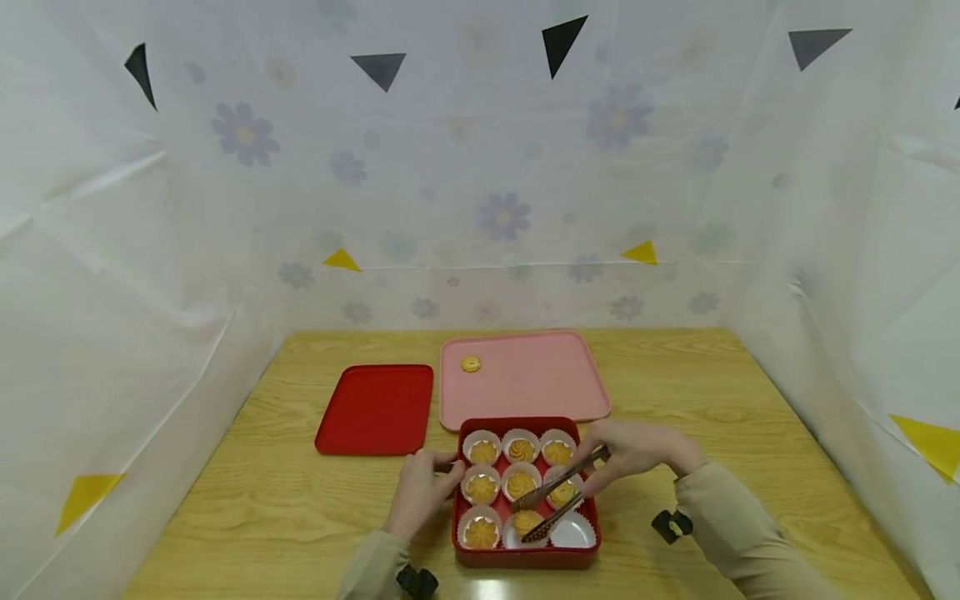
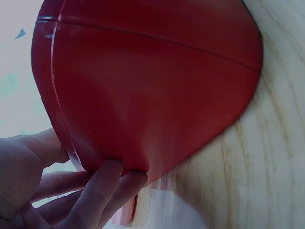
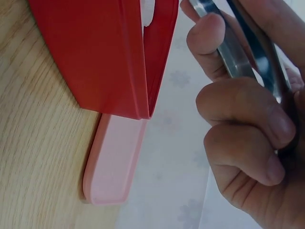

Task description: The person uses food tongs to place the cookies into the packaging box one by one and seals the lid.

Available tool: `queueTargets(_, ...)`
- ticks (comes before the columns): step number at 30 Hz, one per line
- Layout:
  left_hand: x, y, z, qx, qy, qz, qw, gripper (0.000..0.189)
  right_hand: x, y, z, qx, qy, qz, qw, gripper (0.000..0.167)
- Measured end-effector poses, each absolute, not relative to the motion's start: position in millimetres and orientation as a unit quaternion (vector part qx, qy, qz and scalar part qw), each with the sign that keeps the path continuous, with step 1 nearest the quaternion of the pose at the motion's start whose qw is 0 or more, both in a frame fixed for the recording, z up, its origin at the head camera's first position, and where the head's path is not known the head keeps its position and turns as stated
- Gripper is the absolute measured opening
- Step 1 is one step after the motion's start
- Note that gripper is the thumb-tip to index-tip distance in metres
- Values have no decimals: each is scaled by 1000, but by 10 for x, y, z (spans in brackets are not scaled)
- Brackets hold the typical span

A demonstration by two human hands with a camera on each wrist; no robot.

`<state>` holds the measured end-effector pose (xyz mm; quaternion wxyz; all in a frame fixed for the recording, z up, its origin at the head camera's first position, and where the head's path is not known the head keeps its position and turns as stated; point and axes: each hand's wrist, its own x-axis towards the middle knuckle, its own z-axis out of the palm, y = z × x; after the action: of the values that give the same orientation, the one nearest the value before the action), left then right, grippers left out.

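A red square box [image 1: 528,560] holds rows of white paper cups, most with a piped golden cookie [image 1: 481,533] inside. My right hand [image 1: 630,450] grips metal tongs [image 1: 566,518] over the box. Their tips lie either side of a cookie [image 1: 528,523] in the near middle cup. The near right cup [image 1: 572,530] has no cookie. My left hand [image 1: 422,492] holds the box at its left side, thumb and fingers at the wall and far corner. In the left wrist view, fingertips [image 2: 112,167] press on the red wall. The right wrist view shows fingers [image 3: 243,107] curled round the tongs' handle.
Behind the box lies a pink tray [image 1: 532,379] with one round cookie [image 1: 470,363] at its left. A flat red tray [image 1: 377,410] sits to the left. White sheeting with flowers and triangles walls the wooden table [image 1: 690,400] at back and sides.
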<state>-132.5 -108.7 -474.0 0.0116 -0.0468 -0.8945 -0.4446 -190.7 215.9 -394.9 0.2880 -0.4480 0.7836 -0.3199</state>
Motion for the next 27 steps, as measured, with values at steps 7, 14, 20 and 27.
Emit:
queueTargets(7, -1328, -1090, -4750, -48, -891, -452, 6, 27, -1887, 2104, -3938, -455, 787, -306, 284, 12)
queueTargets(14, -1326, -1094, -4742, -47, -890, -453, 4, 27, -1885, 2108, -3931, -452, 790, -301, 283, 15)
queueTargets(20, -1327, -1097, -4745, -50, -892, -449, 3, 28, -1889, 2102, -3949, -447, 795, -294, 285, 17)
queueTargets(27, -1331, -1096, -4758, -50, -894, -446, 9, 27, -1888, 2092, -3958, -447, 797, -292, 281, 19)
